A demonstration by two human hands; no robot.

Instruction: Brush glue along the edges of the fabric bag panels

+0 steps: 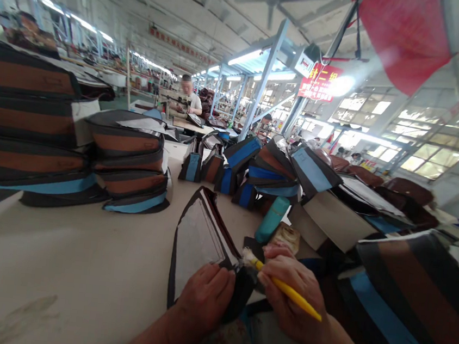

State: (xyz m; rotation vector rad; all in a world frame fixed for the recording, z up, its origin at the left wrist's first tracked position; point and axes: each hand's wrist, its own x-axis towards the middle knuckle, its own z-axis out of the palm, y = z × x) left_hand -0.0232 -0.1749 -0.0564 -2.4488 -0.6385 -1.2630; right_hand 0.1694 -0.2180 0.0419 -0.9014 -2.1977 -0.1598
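Observation:
A dark fabric piece with a pale grey panel [197,242] stands at the near middle of the white table [122,254]. My left hand [206,295] is closed on its near edge, fingers bent over the rim. Just to the right, my right hand [292,293] grips a yellow-handled brush [296,296]. The brush's pale bristles lie at the right edge of the fabric piece, by my left fingertips. Beyond my right hand are a teal cylinder [272,220] and a small yellowish container [286,237].
Stacked brown, black and blue fabric pieces [130,142] stand at the left. More striped pieces [414,290] crowd the right side, and others [238,167] line the back. A person [186,96] sits beyond the table.

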